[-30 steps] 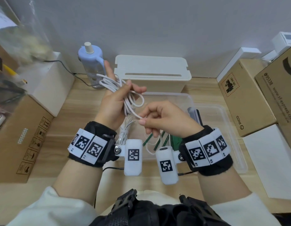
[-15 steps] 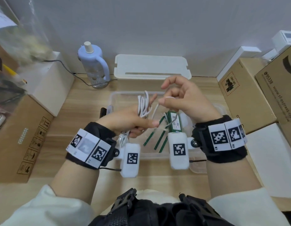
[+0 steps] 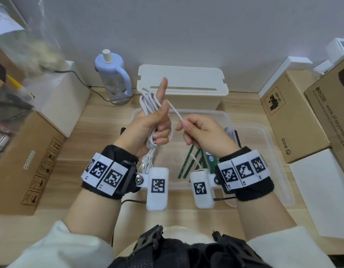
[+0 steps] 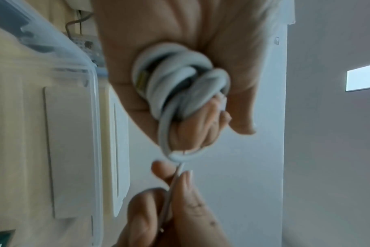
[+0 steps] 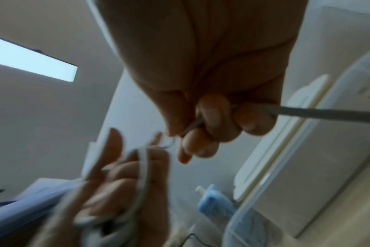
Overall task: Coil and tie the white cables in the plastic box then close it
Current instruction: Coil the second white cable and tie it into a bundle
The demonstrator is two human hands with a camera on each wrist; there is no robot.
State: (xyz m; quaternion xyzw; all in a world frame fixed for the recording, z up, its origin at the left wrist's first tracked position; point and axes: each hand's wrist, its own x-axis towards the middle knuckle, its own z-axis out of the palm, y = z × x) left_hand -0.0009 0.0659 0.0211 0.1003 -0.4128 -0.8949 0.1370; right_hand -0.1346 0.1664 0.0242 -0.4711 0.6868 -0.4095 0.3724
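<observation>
Left hand (image 3: 148,128) is clenching cable coil (image 3: 149,102) w/ right hand (image 3: 203,135) pinching the tail; slack grip risks coil unravelling.

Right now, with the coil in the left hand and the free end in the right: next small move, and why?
Probably carry the free end around the bundle once more and pull it snug. The left hand grips the coiled white cable above the open plastic box, index finger raised; the right hand pinches the strand. Whether a knot is already closed cannot be told.
</observation>
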